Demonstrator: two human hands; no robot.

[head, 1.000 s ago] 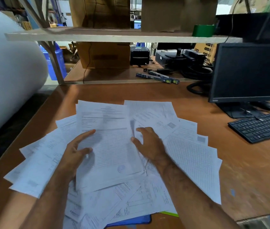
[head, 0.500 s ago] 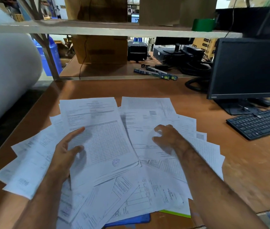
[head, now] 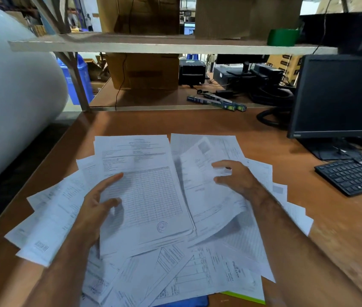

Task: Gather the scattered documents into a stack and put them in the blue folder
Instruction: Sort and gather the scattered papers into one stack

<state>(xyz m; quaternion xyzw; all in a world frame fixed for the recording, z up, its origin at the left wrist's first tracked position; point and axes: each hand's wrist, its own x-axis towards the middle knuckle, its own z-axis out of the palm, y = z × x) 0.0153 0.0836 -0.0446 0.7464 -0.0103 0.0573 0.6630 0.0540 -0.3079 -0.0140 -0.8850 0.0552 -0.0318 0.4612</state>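
Note:
Many white printed documents (head: 215, 269) lie scattered and overlapping on the brown desk (head: 341, 229). My left hand (head: 95, 209) holds the left edge of a small gathered stack (head: 149, 196), thumb and forefinger on top, the other fingers hidden beneath. My right hand (head: 235, 180) pinches a loose sheet (head: 202, 196) just right of the stack; that sheet is lifted off the pile and casts a shadow below. The blue folder (head: 188, 302) shows only as a strip at the near edge, under the papers.
A black monitor (head: 339, 96) and keyboard (head: 357, 173) stand at the right. A large white roll (head: 9, 96) fills the left side. A shelf (head: 153, 46) with cardboard boxes and a green tape roll (head: 283, 37) spans the back. A green edge (head: 246, 296) peeks out beside the folder.
My right hand moved right across the papers, took hold of a sheet and now lifts it beside the stack. My left hand kept its hold on the stack.

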